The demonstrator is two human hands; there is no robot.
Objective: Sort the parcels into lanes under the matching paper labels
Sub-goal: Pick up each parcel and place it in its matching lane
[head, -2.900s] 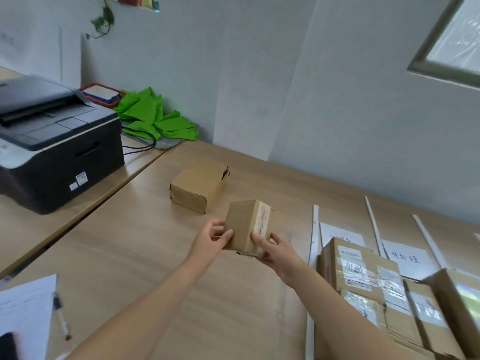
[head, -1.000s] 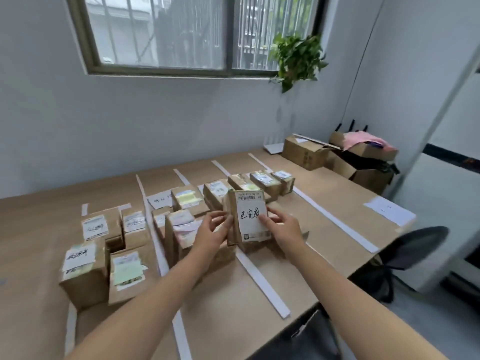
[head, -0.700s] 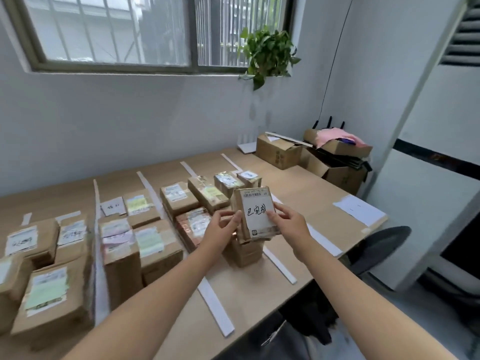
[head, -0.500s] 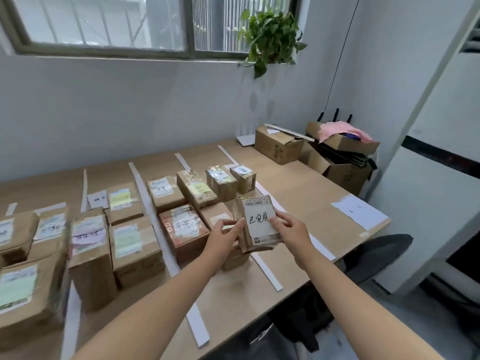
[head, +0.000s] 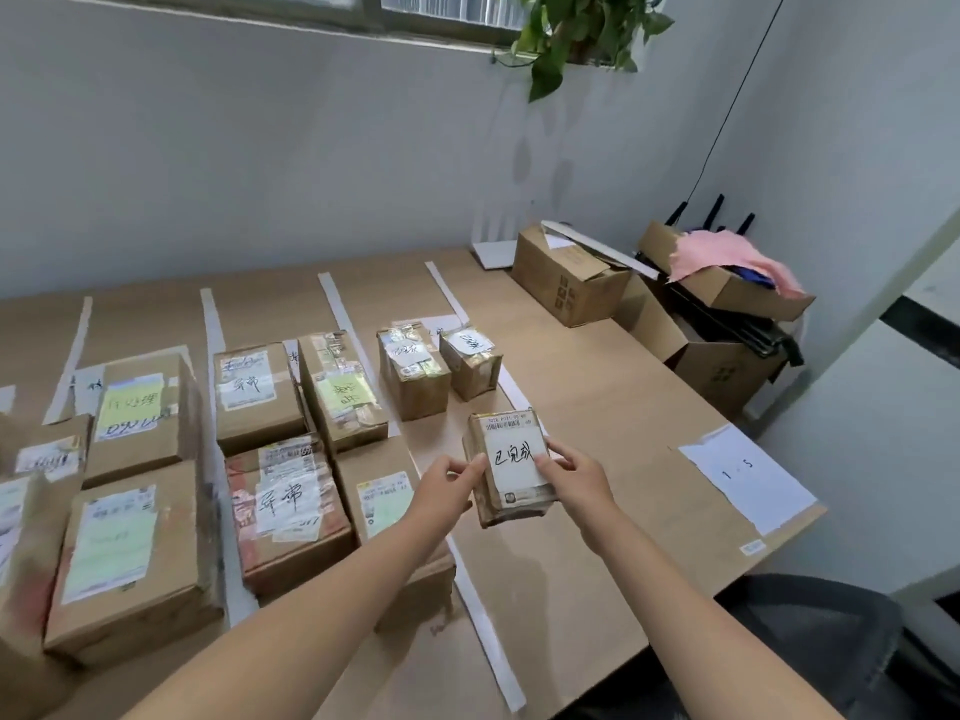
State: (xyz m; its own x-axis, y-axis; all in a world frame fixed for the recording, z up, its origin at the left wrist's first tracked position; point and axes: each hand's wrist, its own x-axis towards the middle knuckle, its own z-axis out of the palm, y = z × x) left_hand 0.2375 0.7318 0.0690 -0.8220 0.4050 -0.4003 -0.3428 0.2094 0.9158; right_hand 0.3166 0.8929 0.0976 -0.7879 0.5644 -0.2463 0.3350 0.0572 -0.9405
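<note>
A small brown parcel (head: 511,466) with a white handwritten label sits between both hands, low over the table. My left hand (head: 445,481) grips its left edge and my right hand (head: 574,476) grips its right edge. It hovers in the rightmost lane, nearer to me than two small taped parcels (head: 413,372) (head: 471,362) with similar labels. White paper strips (head: 485,631) mark the lanes on the wooden table (head: 613,418). A paper label (head: 435,322) lies at that lane's far end, partly hidden behind the parcels.
Several labelled parcels (head: 291,511) (head: 130,553) fill the lanes to the left. An open carton (head: 569,283) stands at the table's far right corner. A white sheet (head: 748,478) lies near the right edge. Cartons with pink cloth (head: 727,262) and a dark chair (head: 810,646) are beyond the table.
I turned from the left end of the table to the sorted lanes, carrying the parcel in both hands. Over the last second it came down into the rightmost lane.
</note>
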